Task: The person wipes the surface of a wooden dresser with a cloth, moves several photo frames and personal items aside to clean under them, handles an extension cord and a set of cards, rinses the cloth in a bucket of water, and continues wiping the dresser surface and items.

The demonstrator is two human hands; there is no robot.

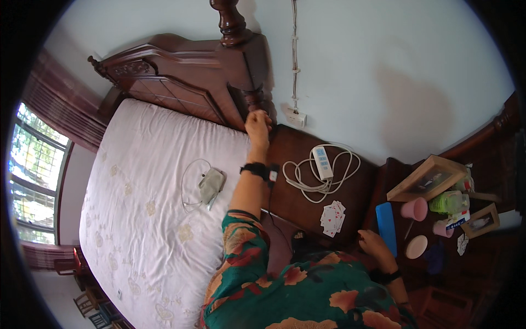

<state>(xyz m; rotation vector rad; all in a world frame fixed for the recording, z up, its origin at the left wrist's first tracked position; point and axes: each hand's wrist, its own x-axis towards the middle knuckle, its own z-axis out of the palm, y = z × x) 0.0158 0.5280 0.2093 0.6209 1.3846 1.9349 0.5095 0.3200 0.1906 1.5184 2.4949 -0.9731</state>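
My left hand (257,125) reaches out to the far corner of the white mattress (148,181), where it meets the dark wooden headboard post (253,98). Its fingertips dip into the gap beside the post and are hidden. A black band with a small device (261,170) sits on that wrist. My right hand (373,242) rests on the near edge of the dark wooden nightstand (298,143), fingers loosely curled and holding nothing, just left of a flat blue case (386,226).
On the nightstand lie a white power strip with a coiled cable (322,162) and a spread of playing cards (332,217). A grey pouch with a thin white cord (211,184) lies on the bed. Picture frames (427,177), pink cups (415,209) and a green bottle (449,202) crowd the right.
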